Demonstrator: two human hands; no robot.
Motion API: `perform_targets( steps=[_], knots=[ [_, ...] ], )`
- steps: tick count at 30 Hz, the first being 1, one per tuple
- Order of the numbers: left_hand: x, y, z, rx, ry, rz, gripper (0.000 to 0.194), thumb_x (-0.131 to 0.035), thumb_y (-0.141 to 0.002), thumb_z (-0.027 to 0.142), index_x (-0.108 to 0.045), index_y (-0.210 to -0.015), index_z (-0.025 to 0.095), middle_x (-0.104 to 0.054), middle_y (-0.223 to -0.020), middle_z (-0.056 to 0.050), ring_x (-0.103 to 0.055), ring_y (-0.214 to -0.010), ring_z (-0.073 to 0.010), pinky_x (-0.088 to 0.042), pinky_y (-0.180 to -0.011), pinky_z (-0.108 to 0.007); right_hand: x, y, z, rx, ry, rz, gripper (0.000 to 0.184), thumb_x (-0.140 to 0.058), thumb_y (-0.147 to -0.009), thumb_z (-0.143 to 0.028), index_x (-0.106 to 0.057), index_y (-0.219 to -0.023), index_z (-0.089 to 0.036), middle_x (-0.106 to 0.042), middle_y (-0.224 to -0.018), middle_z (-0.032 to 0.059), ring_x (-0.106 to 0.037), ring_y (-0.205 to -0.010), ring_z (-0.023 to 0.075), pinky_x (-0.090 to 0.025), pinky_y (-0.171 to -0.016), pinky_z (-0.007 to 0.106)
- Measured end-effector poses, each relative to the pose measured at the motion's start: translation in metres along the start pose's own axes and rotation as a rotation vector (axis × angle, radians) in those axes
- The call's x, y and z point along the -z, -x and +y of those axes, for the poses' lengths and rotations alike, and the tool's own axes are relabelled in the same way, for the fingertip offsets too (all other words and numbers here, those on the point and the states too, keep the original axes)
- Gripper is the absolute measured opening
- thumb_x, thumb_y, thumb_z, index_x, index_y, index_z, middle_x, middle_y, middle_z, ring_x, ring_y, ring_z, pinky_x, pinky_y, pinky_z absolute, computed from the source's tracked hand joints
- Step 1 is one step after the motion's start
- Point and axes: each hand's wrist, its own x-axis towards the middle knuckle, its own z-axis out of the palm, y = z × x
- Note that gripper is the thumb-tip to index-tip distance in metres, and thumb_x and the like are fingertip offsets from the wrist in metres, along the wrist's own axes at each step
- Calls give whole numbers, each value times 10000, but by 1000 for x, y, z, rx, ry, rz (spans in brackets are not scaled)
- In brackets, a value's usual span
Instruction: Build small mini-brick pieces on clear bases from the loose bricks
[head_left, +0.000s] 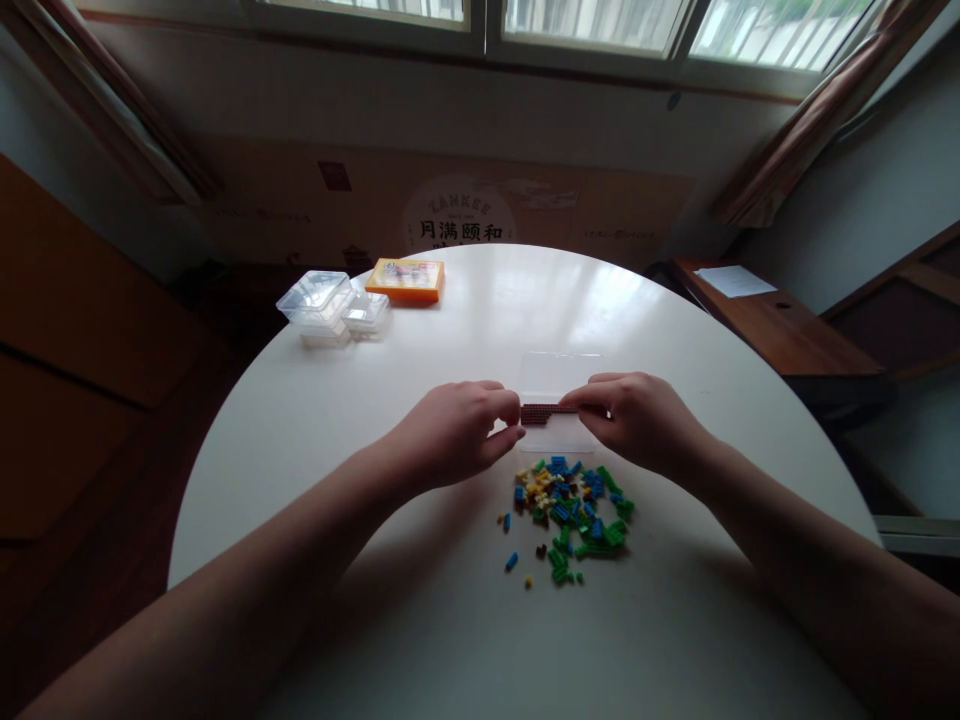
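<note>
A thin strip of dark brown bricks [538,413] is held level just above the round white table [465,620]. My left hand [457,432] pinches its left end and my right hand [637,418] pinches its right end, both with fingers curled in. Under the strip lies a clear flat plastic lid or tray [559,375]. Below my hands sits a loose pile of tiny blue, green, yellow and brown bricks [574,510], with a few strays at its lower left.
Stacked clear plastic containers [334,307] and an orange box [406,280] stand at the table's far left. A wooden desk with a sheet of paper [735,281] is off to the right. A cardboard panel leans under the window.
</note>
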Motion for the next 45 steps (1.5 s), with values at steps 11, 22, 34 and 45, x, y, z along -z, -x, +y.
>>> perform_targets(
  steps=[11, 22, 34, 45],
  knots=[
    [3, 2, 8, -146, 52, -202, 162, -642, -836, 241, -592, -696, 178, -617, -724, 16, -520, -621, -100, -341, -569, -231, 47, 15, -5, 297, -35, -283, 277, -568, -832, -139, -768, -929, -305, -711, -788, -36, -599, -654, 84, -364, -602, 227],
    [0, 0, 6, -112, 74, -208, 109, -628, -837, 243, -618, -745, 184, -630, -750, 16, -523, -630, -102, -330, -563, -225, 35, 13, -13, 380, -54, -422, 220, -576, -845, -139, -744, -823, -279, -619, -700, -30, -470, -588, 81, -276, -558, 243],
    [2, 1, 4, -139, 58, -208, 194, -628, -847, 274, -563, -693, 175, -609, -728, 9, -502, -614, -101, -326, -558, -222, 30, 10, -12, 387, -45, -482, 153, -631, -811, -145, -726, -765, -255, -621, -721, -30, -457, -596, 83, -281, -567, 233],
    [7, -1, 3, -117, 46, -182, 209, -593, -874, 266, -550, -694, 168, -602, -724, 2, -488, -608, -103, -311, -552, -226, 25, 10, -11, 392, -39, -470, 121, -600, -823, -172, -682, -748, -219, -600, -718, -27, -433, -600, 79, -283, -572, 226]
  ],
)
